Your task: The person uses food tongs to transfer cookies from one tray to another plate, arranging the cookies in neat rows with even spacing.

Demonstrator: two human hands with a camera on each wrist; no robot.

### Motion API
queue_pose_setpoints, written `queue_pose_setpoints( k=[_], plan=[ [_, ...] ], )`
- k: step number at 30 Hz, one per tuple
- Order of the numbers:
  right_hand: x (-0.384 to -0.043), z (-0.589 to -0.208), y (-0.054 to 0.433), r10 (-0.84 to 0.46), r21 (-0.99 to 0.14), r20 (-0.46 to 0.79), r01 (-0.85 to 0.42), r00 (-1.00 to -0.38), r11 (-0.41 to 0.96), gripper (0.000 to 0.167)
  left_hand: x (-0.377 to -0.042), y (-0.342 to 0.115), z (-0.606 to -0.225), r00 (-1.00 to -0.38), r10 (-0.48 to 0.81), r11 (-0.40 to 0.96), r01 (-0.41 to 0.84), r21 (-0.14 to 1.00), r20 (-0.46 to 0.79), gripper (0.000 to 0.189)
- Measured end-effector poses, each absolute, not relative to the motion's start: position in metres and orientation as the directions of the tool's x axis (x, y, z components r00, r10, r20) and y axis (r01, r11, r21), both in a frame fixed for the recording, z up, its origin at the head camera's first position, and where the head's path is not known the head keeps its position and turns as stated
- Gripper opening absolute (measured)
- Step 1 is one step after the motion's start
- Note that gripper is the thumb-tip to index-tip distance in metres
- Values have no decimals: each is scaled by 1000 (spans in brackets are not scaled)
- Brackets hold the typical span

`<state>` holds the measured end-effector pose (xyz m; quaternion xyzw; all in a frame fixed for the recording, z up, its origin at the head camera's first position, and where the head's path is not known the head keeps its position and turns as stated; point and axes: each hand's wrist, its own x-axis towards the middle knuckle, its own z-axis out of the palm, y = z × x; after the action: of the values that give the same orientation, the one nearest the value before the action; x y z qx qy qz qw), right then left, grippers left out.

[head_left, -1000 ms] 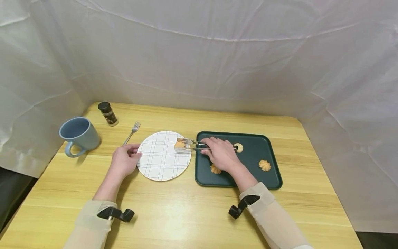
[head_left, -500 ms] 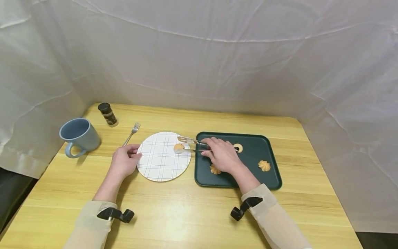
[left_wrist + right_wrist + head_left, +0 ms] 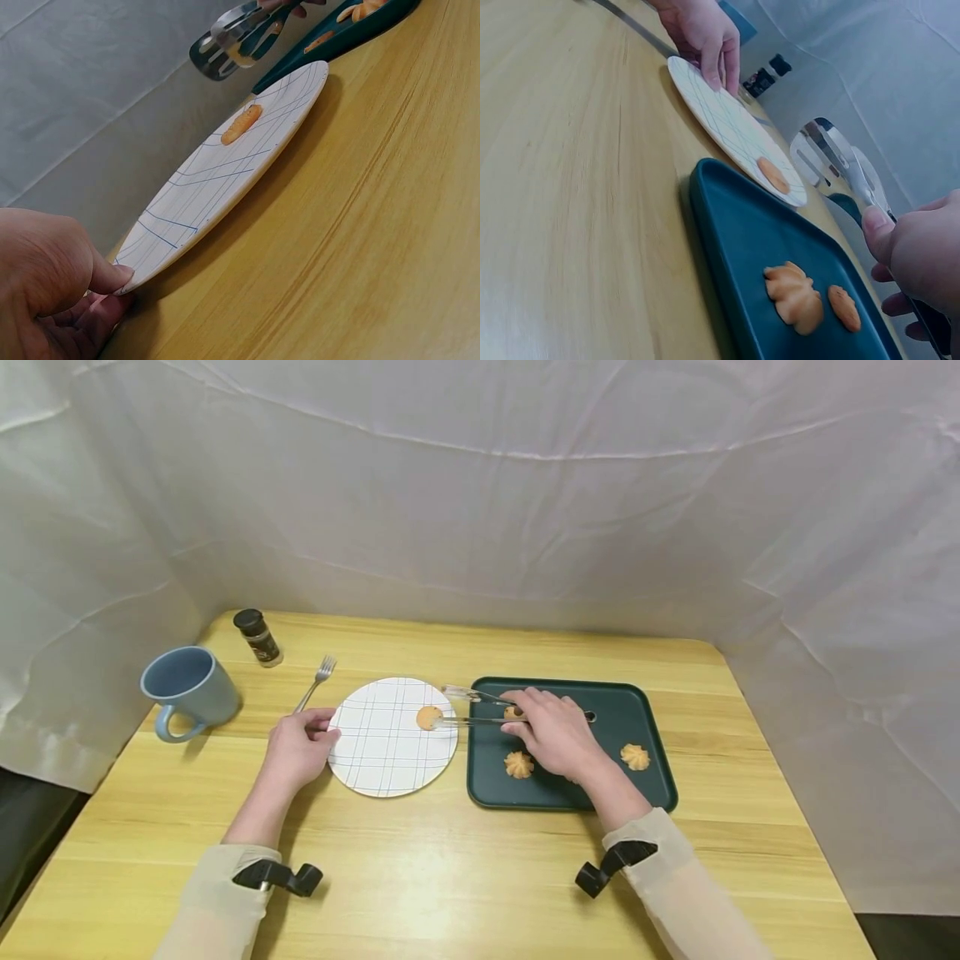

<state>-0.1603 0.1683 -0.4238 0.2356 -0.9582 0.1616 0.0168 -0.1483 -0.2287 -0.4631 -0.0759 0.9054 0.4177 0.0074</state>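
My left hand (image 3: 298, 747) pinches the left rim of a round white plate (image 3: 375, 752) with blue lines, the thumb (image 3: 109, 276) on top. One round cookie (image 3: 429, 718) lies on the plate's right half. In my right hand (image 3: 553, 733) I hold metal tongs (image 3: 832, 146) over the dark green tray (image 3: 600, 797), their arms spread and reaching left to the plate. Nothing is between the tong tips. On the tray are a round cookie (image 3: 513, 713) and flower-shaped cookies (image 3: 518, 765), partly hidden by my right hand and forearm.
A blue mug (image 3: 191, 687) stands at the left of the wooden table (image 3: 420, 877). Behind it is a black-capped spice bottle (image 3: 258, 637). A fork (image 3: 322, 672) lies beside the plate, its handle partly behind my left hand. Pale cloth (image 3: 480, 510) hangs along the back and sides.
The tongs have spread and let go of the round cookie, which stays on the plate. My right hand has drawn back to the right with them. My left hand has barely moved.
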Motion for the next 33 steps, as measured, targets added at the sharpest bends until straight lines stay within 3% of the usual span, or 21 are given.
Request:
queue_pose_setpoints(
  k=[33],
  plan=[
    [-140,-414,277,-343,-231,134,-366,-930,902,50,-146,-228,-460,-990,-117,641,-135,755,-77,38]
  ],
)
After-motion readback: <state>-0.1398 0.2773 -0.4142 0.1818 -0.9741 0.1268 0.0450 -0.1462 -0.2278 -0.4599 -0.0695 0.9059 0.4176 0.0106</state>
